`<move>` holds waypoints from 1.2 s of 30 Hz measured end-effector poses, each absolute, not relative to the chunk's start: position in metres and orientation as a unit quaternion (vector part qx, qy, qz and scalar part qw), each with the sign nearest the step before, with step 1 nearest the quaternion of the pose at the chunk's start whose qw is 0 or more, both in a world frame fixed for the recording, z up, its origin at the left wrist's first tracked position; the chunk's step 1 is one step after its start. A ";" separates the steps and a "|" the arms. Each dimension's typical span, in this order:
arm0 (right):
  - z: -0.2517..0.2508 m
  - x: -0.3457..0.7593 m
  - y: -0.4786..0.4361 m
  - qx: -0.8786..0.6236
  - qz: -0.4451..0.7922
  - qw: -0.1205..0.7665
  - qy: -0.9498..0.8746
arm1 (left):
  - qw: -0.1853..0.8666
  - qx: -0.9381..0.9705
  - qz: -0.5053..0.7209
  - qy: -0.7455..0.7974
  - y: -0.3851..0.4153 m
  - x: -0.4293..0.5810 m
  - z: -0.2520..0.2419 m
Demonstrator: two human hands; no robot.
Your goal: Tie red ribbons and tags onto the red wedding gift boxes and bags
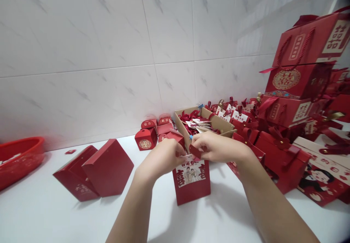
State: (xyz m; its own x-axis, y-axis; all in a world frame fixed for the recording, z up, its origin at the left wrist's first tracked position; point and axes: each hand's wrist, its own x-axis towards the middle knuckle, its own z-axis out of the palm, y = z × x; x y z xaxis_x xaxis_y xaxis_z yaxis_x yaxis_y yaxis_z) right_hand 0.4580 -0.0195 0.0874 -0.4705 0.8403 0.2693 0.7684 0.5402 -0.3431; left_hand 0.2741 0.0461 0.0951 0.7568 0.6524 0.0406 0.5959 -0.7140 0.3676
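Observation:
A small red gift box (191, 183) with a white picture label stands upright on the white table (54, 217) in front of me. Both hands are at its top. My left hand (161, 158) is closed on the box's upper left edge. My right hand (214, 147) pinches a red flap or ribbon piece at the box's top right. The box's opening is hidden behind my fingers.
Two flat red boxes (94, 172) lean together at the left. A red basin (19, 159) sits at the far left. Behind are small red boxes (146, 138) and a cardboard box (218, 123) of ribbons and tags. Stacked large red gift boxes (298, 79) fill the right.

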 end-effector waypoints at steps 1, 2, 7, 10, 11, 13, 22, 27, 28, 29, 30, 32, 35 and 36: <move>0.088 0.458 -0.020 -0.469 0.092 0.207 -0.854 | 0.167 0.922 0.084 0.338 0.046 0.274 0.096; 0.088 0.458 -0.019 -0.467 0.097 0.210 -0.854 | 0.163 0.923 0.083 0.338 0.045 0.274 0.096; 0.089 0.459 -0.020 -0.469 0.103 0.217 -0.850 | 0.150 0.925 0.082 0.338 0.041 0.274 0.100; 0.089 0.459 -0.021 -0.466 0.106 0.222 -0.850 | 0.151 0.926 0.084 0.336 0.040 0.273 0.101; 0.088 0.460 -0.021 -0.464 0.104 0.223 -0.851 | 0.150 0.926 0.084 0.336 0.041 0.273 0.101; 0.089 0.460 -0.021 -0.459 0.100 0.220 -0.855 | 0.144 0.927 0.084 0.336 0.041 0.274 0.101; 0.091 0.460 -0.025 -0.444 0.130 0.230 -0.856 | 0.130 0.931 0.075 0.332 0.039 0.275 0.103; 0.090 0.461 -0.023 -0.445 0.124 0.229 -0.857 | 0.136 0.930 0.074 0.335 0.037 0.275 0.104; 0.090 0.460 -0.023 -0.446 0.122 0.228 -0.857 | 0.141 0.930 0.072 0.331 0.037 0.275 0.104; 0.090 0.460 -0.022 -0.447 0.121 0.226 -0.857 | 0.147 0.931 0.071 0.327 0.038 0.275 0.103; 0.089 0.460 -0.022 -0.449 0.122 0.225 -0.856 | 0.153 0.931 0.069 0.325 0.038 0.276 0.103; 0.089 0.460 -0.022 -0.454 0.127 0.221 -0.854 | 0.161 0.929 0.066 0.325 0.038 0.276 0.103; 0.089 0.460 -0.022 -0.458 0.131 0.220 -0.851 | 0.159 0.928 0.066 0.331 0.038 0.276 0.102; 0.089 0.459 -0.021 -0.459 0.127 0.221 -0.851 | 0.156 0.927 0.068 0.333 0.038 0.276 0.102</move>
